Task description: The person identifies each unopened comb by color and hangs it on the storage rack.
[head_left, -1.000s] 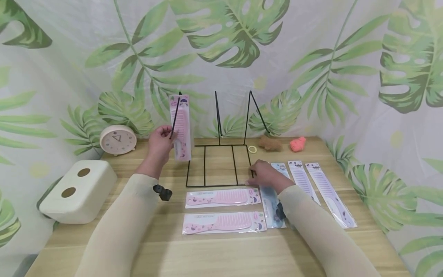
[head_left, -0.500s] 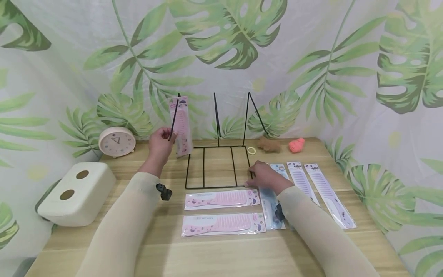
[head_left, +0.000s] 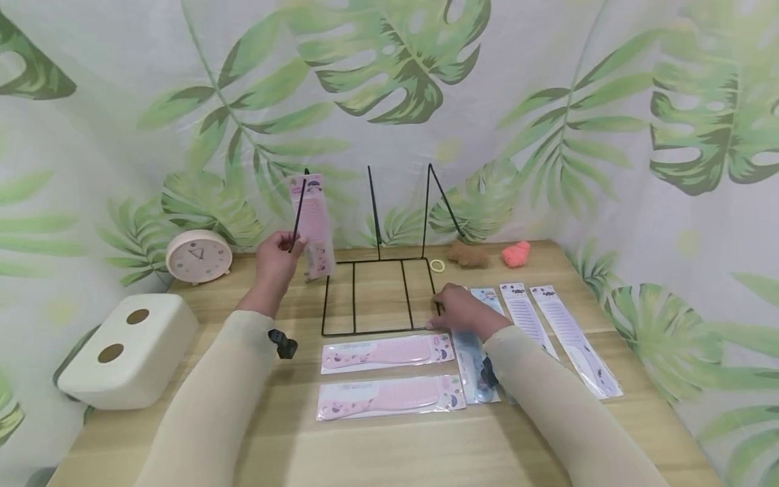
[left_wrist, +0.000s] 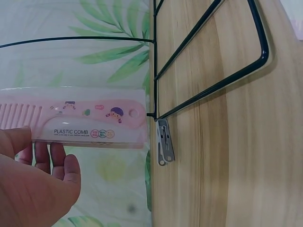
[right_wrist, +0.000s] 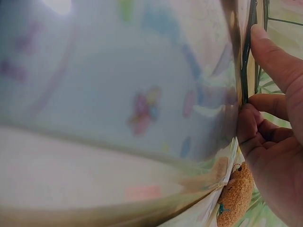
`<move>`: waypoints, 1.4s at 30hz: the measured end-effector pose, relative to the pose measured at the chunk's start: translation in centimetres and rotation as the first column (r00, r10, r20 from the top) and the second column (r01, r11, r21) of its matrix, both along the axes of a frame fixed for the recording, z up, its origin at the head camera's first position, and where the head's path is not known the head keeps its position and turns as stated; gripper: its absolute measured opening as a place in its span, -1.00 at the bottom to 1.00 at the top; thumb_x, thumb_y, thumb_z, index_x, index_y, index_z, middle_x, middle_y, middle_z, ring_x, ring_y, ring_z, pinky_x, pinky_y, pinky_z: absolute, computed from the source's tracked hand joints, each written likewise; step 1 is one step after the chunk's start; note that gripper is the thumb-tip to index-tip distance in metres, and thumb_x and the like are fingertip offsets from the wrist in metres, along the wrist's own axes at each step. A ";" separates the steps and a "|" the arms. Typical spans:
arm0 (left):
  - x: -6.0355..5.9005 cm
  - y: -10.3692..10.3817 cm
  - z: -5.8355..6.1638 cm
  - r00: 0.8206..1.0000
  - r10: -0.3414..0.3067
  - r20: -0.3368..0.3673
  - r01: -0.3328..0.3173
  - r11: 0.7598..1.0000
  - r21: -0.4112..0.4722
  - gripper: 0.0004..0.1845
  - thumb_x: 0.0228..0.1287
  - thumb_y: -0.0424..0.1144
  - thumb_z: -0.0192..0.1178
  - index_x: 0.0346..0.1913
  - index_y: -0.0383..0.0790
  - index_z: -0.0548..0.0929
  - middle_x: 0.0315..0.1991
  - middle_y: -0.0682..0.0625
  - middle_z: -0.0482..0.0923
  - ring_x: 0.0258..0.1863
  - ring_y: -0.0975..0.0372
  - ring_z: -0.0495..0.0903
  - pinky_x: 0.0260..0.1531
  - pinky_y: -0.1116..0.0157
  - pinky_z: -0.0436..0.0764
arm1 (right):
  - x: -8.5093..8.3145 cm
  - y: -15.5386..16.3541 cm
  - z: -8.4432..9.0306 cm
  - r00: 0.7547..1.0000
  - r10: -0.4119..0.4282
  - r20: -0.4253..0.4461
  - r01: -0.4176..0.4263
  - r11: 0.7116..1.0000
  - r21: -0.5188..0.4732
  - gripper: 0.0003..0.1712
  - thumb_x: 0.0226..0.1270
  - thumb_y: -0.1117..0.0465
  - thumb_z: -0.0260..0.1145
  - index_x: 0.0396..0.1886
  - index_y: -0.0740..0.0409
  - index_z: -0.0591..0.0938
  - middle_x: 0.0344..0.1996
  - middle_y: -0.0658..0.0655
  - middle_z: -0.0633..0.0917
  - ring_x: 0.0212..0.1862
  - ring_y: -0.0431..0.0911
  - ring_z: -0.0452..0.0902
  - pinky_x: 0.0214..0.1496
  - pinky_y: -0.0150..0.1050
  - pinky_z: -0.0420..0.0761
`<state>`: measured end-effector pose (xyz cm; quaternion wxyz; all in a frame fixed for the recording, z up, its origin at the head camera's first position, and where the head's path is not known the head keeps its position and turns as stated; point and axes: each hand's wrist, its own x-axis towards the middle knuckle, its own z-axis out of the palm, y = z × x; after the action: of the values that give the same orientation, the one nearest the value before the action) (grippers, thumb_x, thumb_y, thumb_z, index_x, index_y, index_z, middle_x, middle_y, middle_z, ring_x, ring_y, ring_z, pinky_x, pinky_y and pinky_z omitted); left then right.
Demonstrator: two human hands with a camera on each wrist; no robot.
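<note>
Leafy cloth backs the wooden surface [head_left: 389, 446]. At left, the left hand [head_left: 275, 257] pinches a packaged pink comb [head_left: 312, 226] upright against the wire rack's [head_left: 371, 297] leftmost post. Further right, the right hand [head_left: 459, 311] curls its fingers on the rack's front corner, beside flat combs.

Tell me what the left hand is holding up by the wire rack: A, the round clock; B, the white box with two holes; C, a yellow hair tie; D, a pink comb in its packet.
D: the left hand grips a packaged pink comb upright against the rack; the left wrist view shows the packet printed "PLASTIC COMB", while the clock, hair tie and white box sit untouched on the table.
</note>
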<state>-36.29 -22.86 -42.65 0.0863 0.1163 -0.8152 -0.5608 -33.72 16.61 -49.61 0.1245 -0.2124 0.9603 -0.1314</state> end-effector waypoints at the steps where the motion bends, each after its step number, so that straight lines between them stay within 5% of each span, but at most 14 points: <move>1: 0.3 -0.3 -0.1 1.000 0.010 0.000 -0.010 1.000 0.011 -0.63 0.64 -0.06 0.27 0.22 -0.28 0.63 0.20 -0.12 0.59 0.17 0.10 0.53 0.13 0.24 0.58 | 0.0 -0.2 0.0 1.000 0.008 0.003 -0.008 1.000 -0.001 -0.18 0.41 -0.14 0.58 0.43 0.32 0.64 0.24 0.35 0.68 0.33 0.21 0.61 0.51 0.12 0.57; 9: 3.1 -0.3 -1.5 0.999 -0.024 0.025 0.022 0.995 0.102 -0.49 0.63 -0.15 0.27 0.44 -0.32 0.46 0.18 -0.04 0.51 0.18 0.17 0.49 0.20 0.29 0.60 | 0.1 -0.4 0.0 1.000 -0.007 0.004 0.007 1.000 0.017 -0.15 0.39 -0.15 0.59 0.44 0.32 0.63 0.24 0.33 0.68 0.32 0.18 0.61 0.51 0.11 0.57; 11: 4.3 0.5 -1.7 0.994 -0.105 0.039 0.102 0.993 0.059 -0.51 0.62 -0.17 0.28 0.42 -0.33 0.47 0.24 -0.12 0.55 0.21 0.11 0.54 0.27 0.21 0.63 | 0.1 -0.2 0.1 1.000 -0.016 0.004 0.016 1.000 0.018 -0.15 0.38 -0.16 0.59 0.45 0.31 0.63 0.24 0.32 0.68 0.31 0.17 0.62 0.50 0.11 0.58; 13: 5.7 1.6 -1.9 0.967 -0.251 0.046 0.253 0.967 -0.027 -0.54 0.59 -0.20 0.32 0.38 -0.34 0.52 0.26 -0.20 0.60 0.23 0.03 0.60 0.30 0.10 0.68 | 0.0 -0.1 0.1 1.000 -0.019 0.005 0.019 1.000 0.016 -0.15 0.38 -0.17 0.59 0.45 0.31 0.64 0.24 0.33 0.68 0.31 0.17 0.62 0.50 0.11 0.58; 15: 7.5 2.9 -2.2 0.901 -0.430 0.063 0.435 0.886 -0.161 -0.55 0.52 -0.17 0.39 0.33 -0.29 0.60 0.23 -0.20 0.66 0.21 0.00 0.66 0.30 0.02 0.71 | 0.0 0.0 0.2 1.000 -0.012 0.001 0.012 1.000 0.015 -0.16 0.38 -0.17 0.59 0.43 0.32 0.65 0.22 0.33 0.68 0.30 0.18 0.62 0.49 0.12 0.59; 18: 10.5 5.3 -2.6 0.747 -0.656 0.107 0.649 0.685 -0.330 -0.52 0.41 -0.13 0.49 0.29 -0.24 0.67 0.16 -0.16 0.72 0.17 0.00 0.70 0.28 -0.04 0.72 | 0.0 0.0 0.3 1.000 0.001 -0.013 -0.001 1.000 0.009 -0.19 0.38 -0.16 0.60 0.37 0.34 0.68 0.17 0.33 0.70 0.24 0.17 0.64 0.44 0.12 0.62; 20: 12.3 7.0 -2.8 0.660 -0.734 0.162 0.723 0.561 -0.404 -0.48 0.35 -0.08 0.54 0.28 -0.20 0.69 0.14 -0.10 0.74 0.16 0.05 0.70 0.29 -0.02 0.72 | -0.1 0.0 0.5 1.000 0.013 -0.026 -0.013 1.000 0.010 -0.23 0.37 -0.15 0.60 0.31 0.34 0.71 0.09 0.31 0.71 0.15 0.13 0.65 0.38 0.12 0.64; 22: 14.0 8.4 -3.1 0.604 -0.767 0.215 0.757 0.468 -0.456 -0.45 0.29 -0.08 0.59 0.27 -0.21 0.71 0.14 -0.08 0.75 0.16 0.07 0.70 0.28 -0.03 0.72 | -0.2 0.0 0.5 0.999 0.023 -0.034 -0.022 1.000 0.011 -0.28 0.37 -0.14 0.61 0.25 0.33 0.73 0.01 0.28 0.71 0.07 0.10 0.64 0.32 0.11 0.66; 25: 16.0 10.0 -3.7 0.567 -0.770 0.292 0.755 0.345 -0.557 -0.39 0.17 -0.07 0.66 0.25 -0.19 0.72 0.11 -0.02 0.76 0.13 0.11 0.71 0.27 0.01 0.72 | -0.1 0.0 0.5 0.999 0.033 -0.031 -0.033 0.999 0.012 -0.29 0.37 -0.14 0.61 0.24 0.33 0.74 -0.02 0.26 0.71 0.03 0.07 0.63 0.29 0.10 0.66; 29: 17.5 11.0 -4.6 0.555 -0.762 0.334 0.703 0.215 -0.678 -0.33 -0.01 -0.06 0.74 0.18 -0.19 0.74 -0.02 0.03 0.74 0.03 0.18 0.69 0.21 0.12 0.73 | 0.0 -0.1 0.4 1.000 0.022 -0.012 -0.022 1.000 0.004 -0.24 0.37 -0.14 0.61 0.32 0.34 0.71 0.07 0.30 0.72 0.15 0.13 0.66 0.37 0.11 0.65; 31: 17.8 11.2 -4.9 0.564 -0.753 0.339 0.677 0.186 -0.712 -0.33 -0.08 -0.07 0.77 0.13 -0.20 0.75 -0.10 0.05 0.71 -0.06 0.21 0.66 0.11 0.17 0.75 | 0.0 -0.1 0.3 1.000 0.013 -0.004 -0.013 1.000 0.001 -0.22 0.37 -0.13 0.61 0.35 0.34 0.69 0.12 0.32 0.72 0.20 0.16 0.65 0.40 0.12 0.63; 34: 18.1 11.2 -5.1 0.591 -0.730 0.345 0.640 0.163 -0.751 -0.33 -0.14 -0.04 0.79 0.07 -0.20 0.76 -0.20 0.08 0.67 -0.15 0.22 0.62 -0.06 0.20 0.74 | -0.1 -0.1 0.2 1.000 0.010 -0.001 -0.010 1.000 0.002 -0.22 0.38 -0.13 0.61 0.35 0.33 0.69 0.14 0.33 0.72 0.22 0.17 0.66 0.41 0.11 0.63; 37: 18.1 11.2 -5.1 0.621 -0.699 0.355 0.624 0.166 -0.764 -0.32 -0.16 -0.03 0.79 0.06 -0.18 0.75 -0.21 0.06 0.67 -0.17 0.20 0.62 -0.13 0.18 0.73 | 0.0 -0.1 0.4 1.000 0.011 -0.005 -0.011 1.000 -0.002 -0.23 0.37 -0.13 0.61 0.34 0.34 0.70 0.12 0.33 0.72 0.21 0.17 0.66 0.41 0.11 0.63; 42: 18.0 10.8 -5.0 0.639 -0.671 0.376 0.625 0.167 -0.763 -0.33 -0.21 -0.03 0.81 -0.02 -0.14 0.69 -0.21 0.05 0.69 -0.16 0.16 0.64 -0.05 0.11 0.73 | 0.0 0.0 0.4 0.999 0.028 -0.019 -0.028 1.000 -0.007 -0.24 0.36 -0.13 0.62 0.32 0.34 0.71 0.08 0.31 0.73 0.16 0.15 0.67 0.37 0.11 0.65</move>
<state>-18.28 -12.06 -47.66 -0.0959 -0.3124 -0.9424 -0.0710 -33.75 16.60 -49.22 0.1165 -0.2276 0.9578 -0.1313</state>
